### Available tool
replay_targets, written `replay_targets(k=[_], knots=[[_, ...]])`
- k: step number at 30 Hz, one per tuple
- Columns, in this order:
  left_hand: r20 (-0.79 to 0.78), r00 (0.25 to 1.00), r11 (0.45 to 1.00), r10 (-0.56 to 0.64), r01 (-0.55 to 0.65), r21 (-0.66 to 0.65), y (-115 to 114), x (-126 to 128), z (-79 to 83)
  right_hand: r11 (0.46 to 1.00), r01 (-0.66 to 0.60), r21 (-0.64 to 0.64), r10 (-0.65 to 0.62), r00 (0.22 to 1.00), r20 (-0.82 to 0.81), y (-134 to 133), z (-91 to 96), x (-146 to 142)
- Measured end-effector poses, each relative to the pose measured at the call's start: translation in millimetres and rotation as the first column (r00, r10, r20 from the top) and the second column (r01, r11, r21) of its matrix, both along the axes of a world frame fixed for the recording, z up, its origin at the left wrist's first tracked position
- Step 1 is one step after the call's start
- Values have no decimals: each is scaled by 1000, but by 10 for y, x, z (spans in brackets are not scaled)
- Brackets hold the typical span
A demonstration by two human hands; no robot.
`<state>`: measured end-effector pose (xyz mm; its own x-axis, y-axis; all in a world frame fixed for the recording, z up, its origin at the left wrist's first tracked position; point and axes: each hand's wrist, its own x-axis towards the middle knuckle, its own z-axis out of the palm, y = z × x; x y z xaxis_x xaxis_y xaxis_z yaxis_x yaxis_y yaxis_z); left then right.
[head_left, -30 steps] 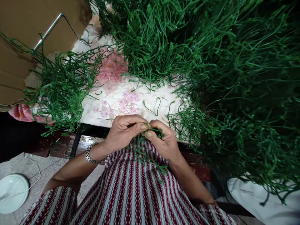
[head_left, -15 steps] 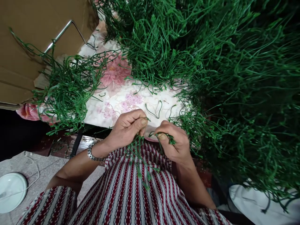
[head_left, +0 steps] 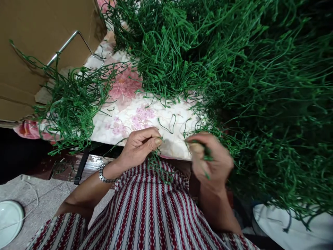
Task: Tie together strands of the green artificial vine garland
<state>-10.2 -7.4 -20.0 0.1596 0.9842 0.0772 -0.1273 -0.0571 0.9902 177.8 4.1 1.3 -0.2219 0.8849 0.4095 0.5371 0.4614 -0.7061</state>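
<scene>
My left hand (head_left: 139, 146) is closed in a pinch on a small bunch of green plastic stems (head_left: 158, 166) that hangs over my striped lap (head_left: 145, 211). A metal bracelet (head_left: 104, 174) circles that wrist. My right hand (head_left: 212, 158) is blurred by motion, its fingers curled around a few green stems (head_left: 206, 152), at the edge of the large heap of green stems (head_left: 247, 86). Both hands hover at the near edge of the floral tablecloth (head_left: 135, 114).
A smaller pile of green stems (head_left: 73, 104) lies at the table's left. Behind it stands a cardboard box (head_left: 33, 45) with a metal wire frame (head_left: 70, 40). A white plate (head_left: 9, 222) sits on the floor at lower left. White cloth (head_left: 293, 232) shows at lower right.
My hands, joined a second ago, have parted. The right hand has swung right toward the big heap with a few stems; the left stays pinched on the hanging bunch.
</scene>
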Motion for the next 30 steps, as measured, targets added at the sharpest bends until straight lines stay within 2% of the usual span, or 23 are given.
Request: replay_targets(k=[1,2,3,5,6,8,10,11,12,13,15,17,20,23,26,30], knots=[[28,1000,1000,11,-10,-16,-3,3,-10,988,104,115,-116,988,101,33,54,92],[51,998,999,24,-23,-26,-3,5,-17,958,197,209,-242,946,216,67,106,186],[62,997,999,36,-34,-32,0,5,-20,935,256,246,-331,878,347,98,152,273],[50,998,998,48,-46,-32,11,0,-14,940,268,212,-342,773,534,130,223,406],[34,998,998,51,-50,-28,17,-6,-6,957,243,158,-290,765,575,125,246,443],[2,998,998,59,-59,7,30,-18,18,972,207,108,-233,826,513,81,273,447],[-28,998,996,64,-62,71,38,-27,53,969,209,131,-242,911,334,23,275,362],[-53,996,992,66,-60,108,39,-26,73,977,171,129,-198,949,247,3,264,292],[-83,994,987,75,-62,148,39,-22,95,990,87,109,-106,978,178,-5,242,210],[-115,989,980,90,-67,185,37,-14,117,996,-51,66,42,990,131,0,211,122],[-168,977,964,133,-88,250,29,10,152,943,-327,-56,330,941,76,39,119,-47],[-179,969,949,171,-112,296,19,32,167,888,-447,-106,452,892,28,90,9,-174],[-152,975,948,164,-113,298,-3,34,153,868,-488,-94,487,873,-26,123,-121,-254],[-156,981,973,119,-84,215,-52,-4,141,888,-456,-59,453,890,-52,105,-166,-246],[-290,952,985,102,-55,166,-117,-48,155,928,-373,7,373,927,-48,83,-168,-226],[-481,871,960,102,41,278,-164,-88,154,943,-329,39,332,940,-83,59,-191,-238]])
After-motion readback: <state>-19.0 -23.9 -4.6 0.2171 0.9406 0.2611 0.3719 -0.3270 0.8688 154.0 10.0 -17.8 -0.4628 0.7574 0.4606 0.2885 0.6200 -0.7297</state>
